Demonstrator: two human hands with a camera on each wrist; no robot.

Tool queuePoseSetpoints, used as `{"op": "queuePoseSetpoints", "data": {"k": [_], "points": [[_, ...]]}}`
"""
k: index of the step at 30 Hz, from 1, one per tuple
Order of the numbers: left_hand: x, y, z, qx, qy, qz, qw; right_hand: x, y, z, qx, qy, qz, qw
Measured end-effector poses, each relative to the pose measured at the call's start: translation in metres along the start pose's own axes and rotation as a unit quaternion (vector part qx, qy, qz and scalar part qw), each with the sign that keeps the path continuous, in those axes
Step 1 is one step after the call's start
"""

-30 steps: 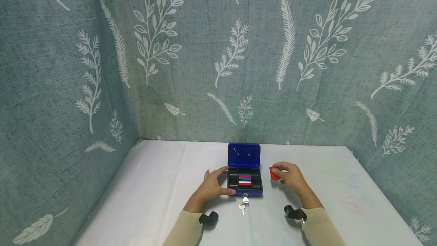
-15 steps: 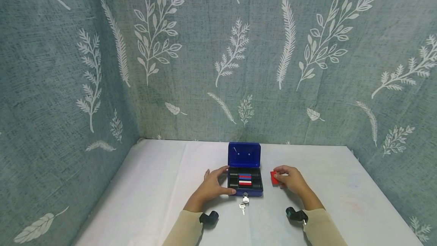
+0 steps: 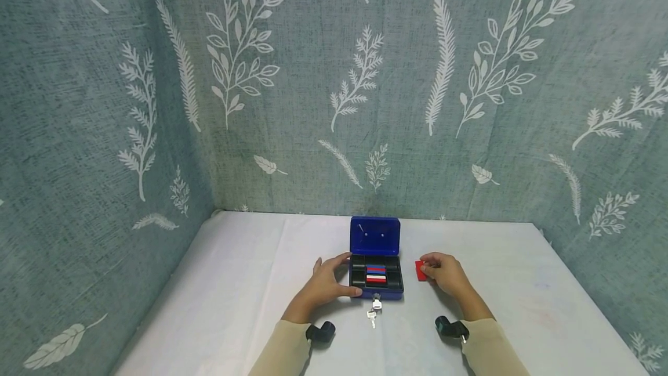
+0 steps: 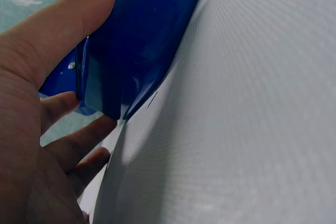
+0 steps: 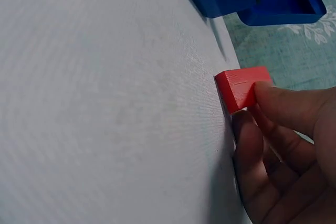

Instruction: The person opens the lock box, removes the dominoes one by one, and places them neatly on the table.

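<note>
A small blue cash box (image 3: 394, 295) stands with its lid (image 3: 374, 237) raised. Several blue, red and white blocks (image 3: 376, 278) lie in the middle of its black tray (image 3: 359, 279). My left hand (image 3: 326, 284) grips the box's left side, thumb at the front corner and a fingertip near the back. In the left wrist view the thumb presses on the box's blue wall (image 4: 142, 30). To the right of the box, my right hand (image 3: 447, 274) pinches a red rectangular block (image 5: 242, 86) between thumb and fingers. The block is low over the table; whether it touches is unclear.
Two small keys (image 3: 372, 313) on a ring hang from the lock at the box's front and lie on the white-covered table (image 3: 235, 306). Green leaf-patterned cloth (image 3: 292, 103) hangs behind the table and along its sides.
My right hand has come slightly toward me and lower with the red block. The left hand keeps its hold on the box. The whole head view has shifted slightly.
</note>
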State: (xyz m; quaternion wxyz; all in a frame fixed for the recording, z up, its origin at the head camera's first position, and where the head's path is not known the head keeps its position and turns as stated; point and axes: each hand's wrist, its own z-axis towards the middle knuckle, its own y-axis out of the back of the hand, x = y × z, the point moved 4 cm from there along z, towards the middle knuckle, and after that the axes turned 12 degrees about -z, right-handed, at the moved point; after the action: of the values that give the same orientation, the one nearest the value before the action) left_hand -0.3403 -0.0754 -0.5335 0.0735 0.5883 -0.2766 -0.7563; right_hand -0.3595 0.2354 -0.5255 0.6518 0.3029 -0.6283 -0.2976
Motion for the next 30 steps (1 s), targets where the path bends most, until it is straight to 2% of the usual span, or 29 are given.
{"op": "queuePoseSetpoints", "data": {"k": [6, 15, 25, 30], "points": [[0.0001, -0.0002, 0.0009, -0.002, -0.007, -0.002, 1.0000, 0.0010, 0.0012, 0.0010, -0.003, 0.005, -0.047, 0.9989], [0.0003, -0.0007, 0.0008, 0.000, -0.004, 0.003, 1.0000, 0.0002, -0.0009, 0.0040, 0.008, -0.002, -0.072, 0.9974], [-0.0017, -0.0005, 0.0008, -0.001, -0.006, 0.001, 1.0000, 0.0008, 0.0007, 0.0025, 0.001, 0.004, -0.069, 0.9976], [-0.0011, -0.0008, 0.0009, -0.002, -0.006, -0.002, 1.0000, 0.0009, 0.0001, 0.0014, 0.007, -0.010, -0.051, 0.9986]]}}
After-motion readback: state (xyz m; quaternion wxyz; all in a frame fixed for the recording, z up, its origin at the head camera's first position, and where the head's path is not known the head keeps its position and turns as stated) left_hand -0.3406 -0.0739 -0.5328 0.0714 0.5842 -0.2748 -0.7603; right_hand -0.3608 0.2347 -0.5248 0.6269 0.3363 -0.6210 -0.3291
